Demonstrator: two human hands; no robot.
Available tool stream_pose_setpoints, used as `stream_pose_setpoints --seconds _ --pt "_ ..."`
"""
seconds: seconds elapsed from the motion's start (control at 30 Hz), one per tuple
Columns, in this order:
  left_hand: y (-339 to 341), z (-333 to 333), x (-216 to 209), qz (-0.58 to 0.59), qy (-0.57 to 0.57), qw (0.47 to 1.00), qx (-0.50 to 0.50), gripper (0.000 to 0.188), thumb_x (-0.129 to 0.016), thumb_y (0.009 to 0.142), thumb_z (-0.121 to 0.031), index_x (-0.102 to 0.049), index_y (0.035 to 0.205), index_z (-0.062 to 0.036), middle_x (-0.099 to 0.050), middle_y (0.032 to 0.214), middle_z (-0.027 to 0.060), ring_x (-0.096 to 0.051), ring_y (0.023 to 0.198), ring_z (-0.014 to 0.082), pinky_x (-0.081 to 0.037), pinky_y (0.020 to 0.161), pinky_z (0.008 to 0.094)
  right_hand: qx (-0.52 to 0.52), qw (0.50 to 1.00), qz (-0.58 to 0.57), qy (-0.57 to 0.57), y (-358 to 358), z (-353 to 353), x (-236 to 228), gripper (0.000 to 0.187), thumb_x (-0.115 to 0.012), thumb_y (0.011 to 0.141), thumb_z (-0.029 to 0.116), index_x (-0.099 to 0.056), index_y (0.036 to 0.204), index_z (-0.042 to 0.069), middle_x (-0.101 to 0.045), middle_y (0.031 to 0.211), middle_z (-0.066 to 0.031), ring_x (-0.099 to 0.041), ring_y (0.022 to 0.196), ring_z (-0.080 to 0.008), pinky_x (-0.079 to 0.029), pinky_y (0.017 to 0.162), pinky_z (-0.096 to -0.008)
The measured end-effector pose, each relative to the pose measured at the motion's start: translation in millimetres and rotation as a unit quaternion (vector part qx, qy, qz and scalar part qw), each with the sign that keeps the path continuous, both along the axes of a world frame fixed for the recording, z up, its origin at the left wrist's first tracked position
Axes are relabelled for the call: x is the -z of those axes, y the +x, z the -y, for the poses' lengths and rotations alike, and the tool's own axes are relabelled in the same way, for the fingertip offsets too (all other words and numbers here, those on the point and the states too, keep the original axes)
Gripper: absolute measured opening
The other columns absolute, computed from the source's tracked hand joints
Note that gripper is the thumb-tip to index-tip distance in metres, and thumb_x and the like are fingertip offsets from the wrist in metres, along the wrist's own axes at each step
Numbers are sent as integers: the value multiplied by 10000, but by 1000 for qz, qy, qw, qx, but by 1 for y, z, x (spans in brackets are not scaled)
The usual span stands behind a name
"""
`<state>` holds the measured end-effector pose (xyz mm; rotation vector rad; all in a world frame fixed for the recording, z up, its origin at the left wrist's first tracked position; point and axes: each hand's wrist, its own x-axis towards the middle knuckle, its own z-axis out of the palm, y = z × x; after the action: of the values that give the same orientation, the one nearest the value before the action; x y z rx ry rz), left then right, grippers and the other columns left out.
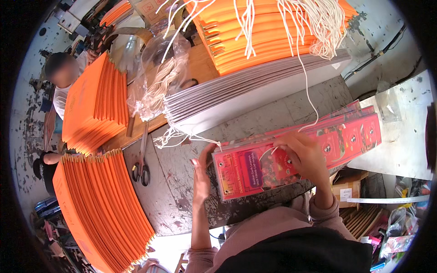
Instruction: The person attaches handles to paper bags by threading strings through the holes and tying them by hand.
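A pile of long red printed signs [291,169] in clear covers lies across the bench before me. Small eyelet holes show at their left end, where a white cord is knotted at the upper corner. My left hand [200,179] stands upright against that end, thumb apart from the signs and fingers stretched along the edge, partly hidden behind the corner. Over the top sign, my right hand [304,157] is closed on a white cord [313,107], whose short end curls from the fingertips across the print. Its long part runs up to a hank of cords [321,27].
Behind the signs lies a stack of grey-edged boards [255,93]. Orange folded stacks [102,209] stand left and at the back. Black-handled scissors [142,168] lie on the bench beside a plastic bag of cord [159,82]. Another person [63,79] is at far left.
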<state>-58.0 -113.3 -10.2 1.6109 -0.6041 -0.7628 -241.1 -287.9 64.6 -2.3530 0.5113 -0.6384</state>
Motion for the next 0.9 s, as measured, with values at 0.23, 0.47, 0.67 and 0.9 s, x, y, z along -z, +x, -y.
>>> stream_pose_setpoints --seconds 0.23,0.47,0.67,0.9 --pt "25 5 0 179 52 977 106 759 -22 888 -549 -489 1175 -25 -486 1156 180 -457 1085 343 -356 915 388 8 997 -1 77 3 -17 4 126 -567 770 8 -596 892 20 -604 826 -118 -582 762 -281 -460 675 -323" --pt "25 14 -13 226 73 964 120 690 -55 917 -486 -512 1131 -15 -511 1097 188 -459 1049 344 -351 903 383 -4 998 -27 50 2 -17 3 132 -579 748 8 -589 878 33 -584 796 -101 -559 742 -281 -440 657 -336" --pt "19 17 -16 257 77 956 115 651 -82 927 -449 -533 1017 12 -527 1001 191 -460 971 348 -350 878 386 -71 996 -44 -3 1 -30 12 149 -601 713 25 -582 857 58 -555 755 -79 -536 727 -258 -410 657 -351" --pt "12 -9 -5 209 78 972 81 700 -63 902 -515 -488 1108 1 -496 1069 192 -459 1024 321 -333 917 387 -76 992 -36 93 0 -26 11 207 -588 681 -17 -591 872 64 -565 759 -80 -546 742 -257 -427 679 -344"
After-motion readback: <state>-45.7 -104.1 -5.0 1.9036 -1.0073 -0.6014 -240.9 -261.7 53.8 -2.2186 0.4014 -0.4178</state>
